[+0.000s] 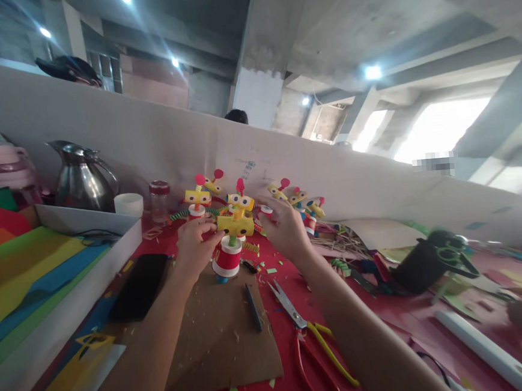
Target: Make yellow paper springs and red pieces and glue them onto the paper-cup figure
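A paper robot figure stands in front of me with a yellow tube head (236, 225), a green coil neck and a red-and-white cup body (228, 256) on a blue foot. My left hand (196, 249) has its fingers closed at the left end of that yellow head. To the right of the figure, my right hand (287, 228) is raised with bent fingers, thumb and forefinger apart. A white cup piece (266, 209) shows between them; I cannot tell if they touch it. Several similar figures with red disc antennae, one a yellow-headed figure (198, 197), stand behind.
A brown cardboard sheet (218, 343) carries a dark pen (253, 307). Scissors (298, 319) and a black phone (139, 286) flank it. Left are a box of coloured paper (90, 269), a steel jug (83, 179), a white cup (128, 204) and a glass jar (160, 202). A partition (185, 147) runs behind.
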`<state>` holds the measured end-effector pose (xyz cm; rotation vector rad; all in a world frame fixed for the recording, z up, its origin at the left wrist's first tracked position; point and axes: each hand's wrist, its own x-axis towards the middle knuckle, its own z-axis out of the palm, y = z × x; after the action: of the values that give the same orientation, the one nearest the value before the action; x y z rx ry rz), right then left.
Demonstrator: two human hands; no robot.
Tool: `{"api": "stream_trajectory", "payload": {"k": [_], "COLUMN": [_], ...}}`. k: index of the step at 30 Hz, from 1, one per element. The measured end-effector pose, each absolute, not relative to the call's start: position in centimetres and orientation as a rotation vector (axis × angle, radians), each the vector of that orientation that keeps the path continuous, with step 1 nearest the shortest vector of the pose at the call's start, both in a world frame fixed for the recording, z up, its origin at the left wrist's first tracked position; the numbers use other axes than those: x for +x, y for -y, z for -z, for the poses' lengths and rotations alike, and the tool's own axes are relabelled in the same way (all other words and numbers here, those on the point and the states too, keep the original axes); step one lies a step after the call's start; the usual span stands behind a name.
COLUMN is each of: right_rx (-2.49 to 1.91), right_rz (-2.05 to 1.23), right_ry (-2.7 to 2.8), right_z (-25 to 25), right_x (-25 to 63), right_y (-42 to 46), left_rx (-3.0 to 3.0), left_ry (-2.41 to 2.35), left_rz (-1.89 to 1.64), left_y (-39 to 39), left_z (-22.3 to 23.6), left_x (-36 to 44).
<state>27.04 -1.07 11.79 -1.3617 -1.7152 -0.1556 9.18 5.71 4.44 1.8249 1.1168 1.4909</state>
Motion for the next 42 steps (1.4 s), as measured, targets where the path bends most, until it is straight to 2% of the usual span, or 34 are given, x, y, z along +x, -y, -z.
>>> {"api": "stream_trajectory", "payload": {"k": [5,8,11,30,42], "right_rx": [-1.379,-1.299,-1.233,-1.21,-1.178], "right_rz": [-0.286,-0.538,-0.635,-0.527,-0.588], "right_ry": [1.272,1.227,1.236,1.355,1.33], "right_z": [-7.7,-6.5,-6.5,-5.5,-5.1], "right_x": [27.7,27.4,26.9,27.7,27.7], "right_y": [1.4,1.3,1.1,-0.1,-0.3], "left_rx": [1.863,1.889,1.914,1.902,1.914], "left_ry": [-1.105,-1.122,-1.129,-1.069,-1.12], "left_rz": [-1.499,-1.486,-1.483,-1.476,-1.475], "left_y": [-6.0,-6.1,-6.1,-6.2,-5.0], "left_z": [-4.3,-4.2,-4.2,-4.7,-4.6], "left_x": [9.1,9.0,9.0,8.2,7.3]}}
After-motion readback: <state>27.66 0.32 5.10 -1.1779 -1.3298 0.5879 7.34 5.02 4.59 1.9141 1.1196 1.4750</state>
